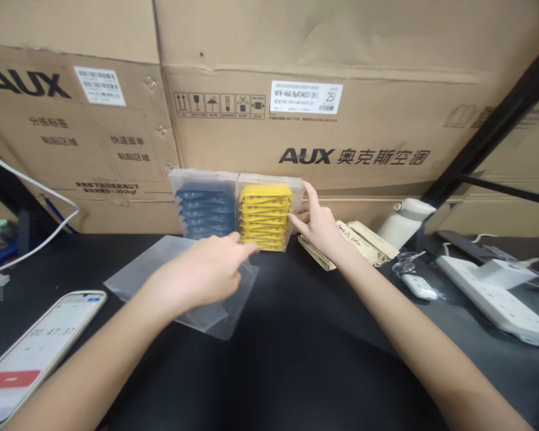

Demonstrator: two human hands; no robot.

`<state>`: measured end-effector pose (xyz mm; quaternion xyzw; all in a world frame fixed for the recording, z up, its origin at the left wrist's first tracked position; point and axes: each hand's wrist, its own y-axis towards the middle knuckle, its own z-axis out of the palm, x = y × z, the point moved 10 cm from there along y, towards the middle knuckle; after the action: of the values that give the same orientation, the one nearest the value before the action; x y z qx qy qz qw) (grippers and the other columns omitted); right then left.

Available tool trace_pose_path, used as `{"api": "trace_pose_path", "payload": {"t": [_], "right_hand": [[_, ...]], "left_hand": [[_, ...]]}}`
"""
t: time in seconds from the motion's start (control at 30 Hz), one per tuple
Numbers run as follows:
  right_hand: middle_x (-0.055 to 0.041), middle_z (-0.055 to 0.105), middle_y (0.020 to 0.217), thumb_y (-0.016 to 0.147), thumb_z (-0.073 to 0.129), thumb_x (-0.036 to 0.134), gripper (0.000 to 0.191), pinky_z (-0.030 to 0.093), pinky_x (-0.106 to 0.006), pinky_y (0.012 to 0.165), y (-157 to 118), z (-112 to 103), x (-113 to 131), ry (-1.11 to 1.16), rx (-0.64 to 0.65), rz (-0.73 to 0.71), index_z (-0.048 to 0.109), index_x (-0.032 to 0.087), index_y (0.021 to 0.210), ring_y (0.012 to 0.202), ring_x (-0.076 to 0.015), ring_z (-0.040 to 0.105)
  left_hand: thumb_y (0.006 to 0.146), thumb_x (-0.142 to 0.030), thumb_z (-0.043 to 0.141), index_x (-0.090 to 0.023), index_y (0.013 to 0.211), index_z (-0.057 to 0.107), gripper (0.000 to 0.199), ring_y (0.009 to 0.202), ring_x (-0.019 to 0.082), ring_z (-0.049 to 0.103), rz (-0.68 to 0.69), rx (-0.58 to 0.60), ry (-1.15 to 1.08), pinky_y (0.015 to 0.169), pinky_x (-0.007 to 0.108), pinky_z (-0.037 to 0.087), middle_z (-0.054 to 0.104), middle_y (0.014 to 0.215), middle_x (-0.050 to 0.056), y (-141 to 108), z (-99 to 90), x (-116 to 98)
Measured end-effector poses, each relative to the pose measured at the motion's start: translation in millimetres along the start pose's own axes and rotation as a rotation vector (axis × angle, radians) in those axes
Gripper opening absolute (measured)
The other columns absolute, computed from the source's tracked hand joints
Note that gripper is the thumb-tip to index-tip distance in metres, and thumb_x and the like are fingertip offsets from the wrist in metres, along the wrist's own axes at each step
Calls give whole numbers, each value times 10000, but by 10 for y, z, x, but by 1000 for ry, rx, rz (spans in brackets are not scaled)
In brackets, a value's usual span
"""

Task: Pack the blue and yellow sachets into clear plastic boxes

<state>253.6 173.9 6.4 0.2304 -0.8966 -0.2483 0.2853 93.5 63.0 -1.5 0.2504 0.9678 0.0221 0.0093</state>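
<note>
Two clear plastic boxes stand upright side by side against the cardboard. The left clear box [202, 176] contains stacked dark blue packets [209, 212], while yellow packets [266, 216] fill the right clear box [296, 197]. My right hand [318, 220] grips the right box's outer edge, index finger near the top corner and thumb at the front. With its index finger stretched towards the bottom of the yellow packets, my left hand [206, 266] appears to hold nothing; its other fingers are partly curled. Below it lies a translucent plastic sheet or sleeve [139, 269], partly hidden.
Large cardboard boxes [363, 126] form the back wall. Beige folded packaging [368, 242] and a white bottle [402, 221] stand to the right, beside a white earphone case [420, 287] and power strip [498, 299]. A phone [40, 353] showing a timer lies left on the black table [287, 359].
</note>
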Motion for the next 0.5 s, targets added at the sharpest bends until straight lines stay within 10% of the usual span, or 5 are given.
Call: {"api": "trace_pose_path", "payload": {"t": [0.27,0.5], "right_hand": [[-120,737,945,862,542,316,857,551,-375,669,5,-2,-2,27,-15,-19,56,155,1549,684,-241,687],[-92,740,870,865,538,300,789,534,-361,692,4,-24,6,13,3,14,153,140,1534,696,-231,684]], "left_hand": [[798,-70,431,-189,1251,571,489,966,224,643,297,-100,-403,863,362,505,606,1232,99,222,256,-576],[870,-328,509,-218,1140,595,304,770,185,687,52,-149,-751,713,317,543,667,1195,62,291,-48,43]]}}
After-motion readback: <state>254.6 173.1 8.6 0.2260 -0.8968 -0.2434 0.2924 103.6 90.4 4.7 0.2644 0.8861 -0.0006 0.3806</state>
